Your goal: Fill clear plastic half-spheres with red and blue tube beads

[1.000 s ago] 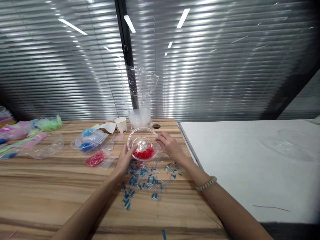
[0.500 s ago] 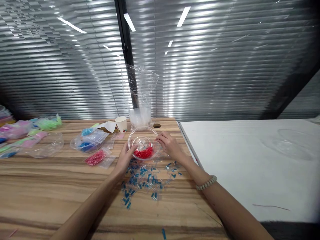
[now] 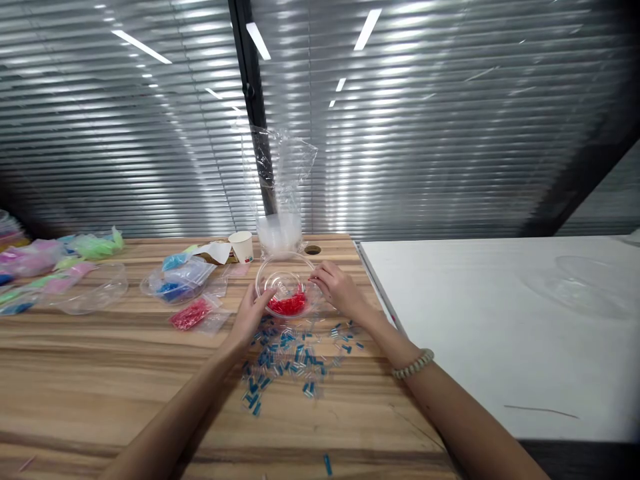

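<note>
My left hand (image 3: 250, 313) is closed on the left side of a clear round plastic bowl (image 3: 283, 255), its thumb over the rim. The bowl is tilted toward me, and small shiny red pieces (image 3: 289, 305) lie in its lower part. At the bowl's right rim, the fingers of my right hand (image 3: 336, 288) are pinched together. A speck of red shows by those fingertips, but what they hold is too small to make out. Below the bowl, many small blue and clear tube-like pieces (image 3: 285, 363) are scattered over the wooden table (image 3: 100, 373).
To the left lie a bag of red pieces (image 3: 191, 313), a clear container with blue bags (image 3: 180, 283), and coloured bags (image 3: 100, 247). A paper cup (image 3: 243, 247) and a clear bag of plastic cups (image 3: 280, 233) stand behind. At right is a white tabletop (image 3: 475, 320).
Both hands and the bowl stay nearly in place. The whole view has shifted very slightly.
</note>
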The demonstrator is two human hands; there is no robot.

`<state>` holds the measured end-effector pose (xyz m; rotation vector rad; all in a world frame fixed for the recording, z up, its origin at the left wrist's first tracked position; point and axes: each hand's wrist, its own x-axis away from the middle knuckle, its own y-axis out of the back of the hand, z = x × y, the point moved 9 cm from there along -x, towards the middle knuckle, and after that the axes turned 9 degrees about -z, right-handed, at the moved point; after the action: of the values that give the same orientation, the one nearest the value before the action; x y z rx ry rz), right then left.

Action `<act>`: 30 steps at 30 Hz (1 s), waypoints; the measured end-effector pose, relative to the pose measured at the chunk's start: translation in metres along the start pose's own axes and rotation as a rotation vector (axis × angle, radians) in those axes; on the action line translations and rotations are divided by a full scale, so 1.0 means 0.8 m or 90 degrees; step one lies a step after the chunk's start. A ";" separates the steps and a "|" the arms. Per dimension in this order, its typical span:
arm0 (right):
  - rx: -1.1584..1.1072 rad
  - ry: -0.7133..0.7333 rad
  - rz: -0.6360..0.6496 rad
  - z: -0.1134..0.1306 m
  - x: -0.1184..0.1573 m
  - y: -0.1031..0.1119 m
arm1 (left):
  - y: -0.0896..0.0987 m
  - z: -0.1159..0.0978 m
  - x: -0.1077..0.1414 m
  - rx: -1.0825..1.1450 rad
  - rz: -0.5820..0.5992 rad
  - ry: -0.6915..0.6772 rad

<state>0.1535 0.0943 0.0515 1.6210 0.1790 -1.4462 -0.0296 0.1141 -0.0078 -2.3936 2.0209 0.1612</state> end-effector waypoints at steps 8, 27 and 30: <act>-0.006 -0.015 0.021 -0.003 0.001 -0.004 | 0.002 -0.001 0.003 -0.022 -0.017 0.017; 0.000 -0.015 0.034 -0.005 0.003 -0.009 | 0.001 -0.008 0.005 -0.051 -0.001 -0.010; 0.004 -0.018 0.034 -0.006 0.003 -0.009 | -0.001 -0.012 0.005 -0.029 0.001 -0.028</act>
<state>0.1530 0.1004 0.0452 1.5989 0.1139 -1.4288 -0.0277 0.1098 0.0011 -2.3929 2.0221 0.2591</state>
